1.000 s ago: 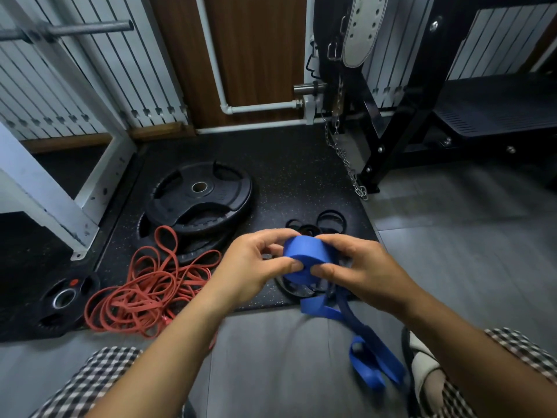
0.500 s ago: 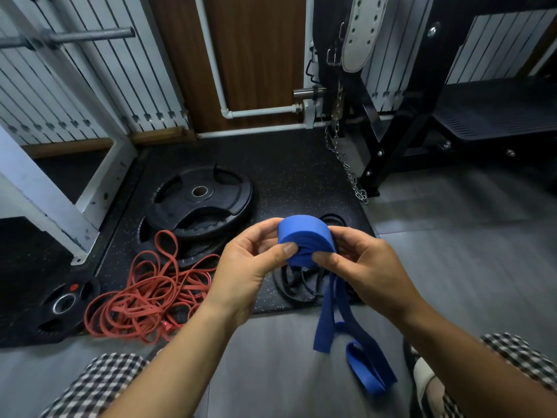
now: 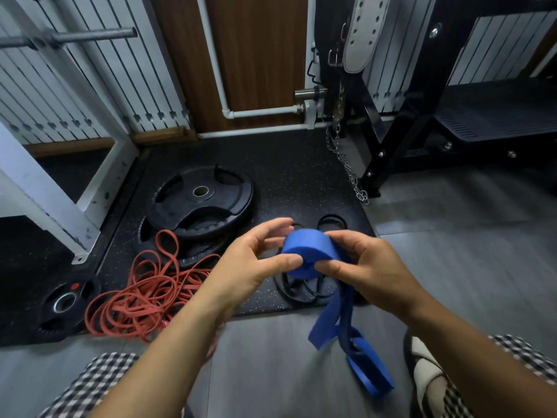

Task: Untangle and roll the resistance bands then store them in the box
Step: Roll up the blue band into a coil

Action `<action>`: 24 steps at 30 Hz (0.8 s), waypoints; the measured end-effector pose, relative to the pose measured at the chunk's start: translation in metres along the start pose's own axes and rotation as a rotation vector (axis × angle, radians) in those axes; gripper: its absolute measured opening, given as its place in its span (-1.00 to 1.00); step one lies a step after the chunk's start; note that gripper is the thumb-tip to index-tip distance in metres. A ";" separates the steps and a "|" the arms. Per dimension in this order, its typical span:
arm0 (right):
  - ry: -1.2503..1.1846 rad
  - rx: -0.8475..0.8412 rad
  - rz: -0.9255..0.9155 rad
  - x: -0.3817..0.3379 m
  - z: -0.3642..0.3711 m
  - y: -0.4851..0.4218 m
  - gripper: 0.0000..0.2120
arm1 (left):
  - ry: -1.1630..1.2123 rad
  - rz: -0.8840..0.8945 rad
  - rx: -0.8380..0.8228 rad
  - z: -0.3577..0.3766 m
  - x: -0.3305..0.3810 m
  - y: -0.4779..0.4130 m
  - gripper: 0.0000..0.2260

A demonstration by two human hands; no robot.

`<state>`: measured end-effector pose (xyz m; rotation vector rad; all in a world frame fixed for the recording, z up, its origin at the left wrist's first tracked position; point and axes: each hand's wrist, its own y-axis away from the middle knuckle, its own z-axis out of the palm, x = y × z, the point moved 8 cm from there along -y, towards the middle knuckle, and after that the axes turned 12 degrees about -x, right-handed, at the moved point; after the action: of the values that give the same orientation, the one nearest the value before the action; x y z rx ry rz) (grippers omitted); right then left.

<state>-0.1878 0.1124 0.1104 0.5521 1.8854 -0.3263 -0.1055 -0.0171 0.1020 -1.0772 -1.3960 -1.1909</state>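
A wide blue resistance band (image 3: 307, 251) is partly wound into a thick roll held in mid-air at the centre. My left hand (image 3: 256, 263) pinches the roll's left side with thumb and fingers. My right hand (image 3: 364, 267) grips its right side, thumb on the front. The band's loose tail hangs down from the roll to the floor at the lower right. A tangled heap of thin red bands (image 3: 144, 291) lies on the black mat to the left. Thin black bands (image 3: 304, 291) lie on the mat just behind my hands. No box is in view.
Two stacked black weight plates (image 3: 200, 203) lie on the speckled rubber mat (image 3: 295, 173), a smaller plate (image 3: 64, 303) at the left. A white rack post (image 3: 45, 191) stands left, a black bench frame (image 3: 391, 140) with a hanging chain right. Grey floor lies in front.
The roll has grown as more of the tail was wound on. Both hands turned the roll and lifted it slightly; the hanging tail is shorter.
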 end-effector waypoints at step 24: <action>-0.545 -0.023 -0.020 0.006 0.014 -0.006 -0.66 | 0.524 0.070 0.118 0.010 -0.006 0.001 -0.69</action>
<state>-0.1817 0.1023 0.0996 0.3792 1.3661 -0.4199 -0.1046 -0.0076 0.0961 -0.6589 -0.9965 -1.2132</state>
